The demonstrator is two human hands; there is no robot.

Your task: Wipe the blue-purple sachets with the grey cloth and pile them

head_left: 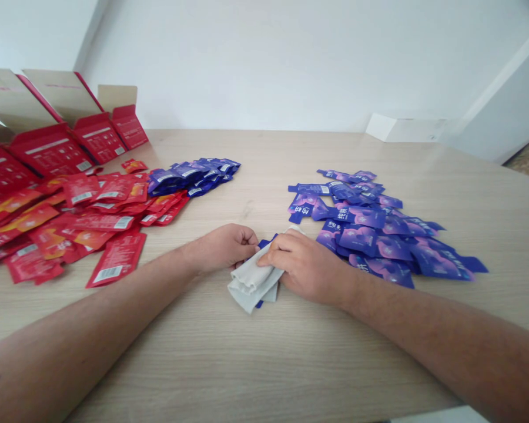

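My right hand (302,261) is closed on a folded whitish cloth (253,279), pressing it over a blue-purple sachet (260,304) that shows only at its edges. My left hand (229,247) pinches the sachet's upper left edge, fingers curled in. Both hands meet low over the middle of the table. To the right lies a spread pile of blue-purple sachets (364,235), many with the printed front up. Farther off on the left, more blue sachets (194,174) sit in a neater heap, partly overlapping the red ones.
Red and orange sachets (114,214) cover the left of the wooden table (229,364). Behind them stand several red cardboard boxes (53,153) with raised flaps. A white box (399,128) lies at the back right, near the white wall (268,64).
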